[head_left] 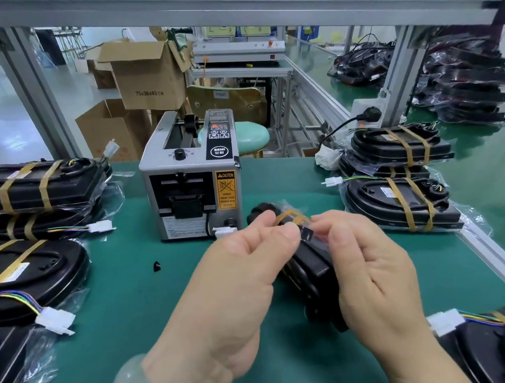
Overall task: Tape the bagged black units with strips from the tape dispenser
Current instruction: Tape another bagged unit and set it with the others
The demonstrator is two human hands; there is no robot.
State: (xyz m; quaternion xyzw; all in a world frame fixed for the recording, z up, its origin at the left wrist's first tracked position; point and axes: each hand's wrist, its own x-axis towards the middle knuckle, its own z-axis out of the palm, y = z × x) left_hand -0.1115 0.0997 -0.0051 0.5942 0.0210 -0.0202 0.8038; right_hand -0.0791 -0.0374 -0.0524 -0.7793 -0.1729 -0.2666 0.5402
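Left hand (pixel 240 264) and right hand (pixel 369 260) pinch a tape strip (pixel 291 217) over the bagged unit (pixel 314 273), lying 11-to-5 o'clock.

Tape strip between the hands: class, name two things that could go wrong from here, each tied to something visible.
1. The tape strip is curled where the left hand and right hand pinch it; it could stick to itself.
2. The black unit sits tilted between the palms, bag film loose at its top; the strip might land crooked or trap a crease.
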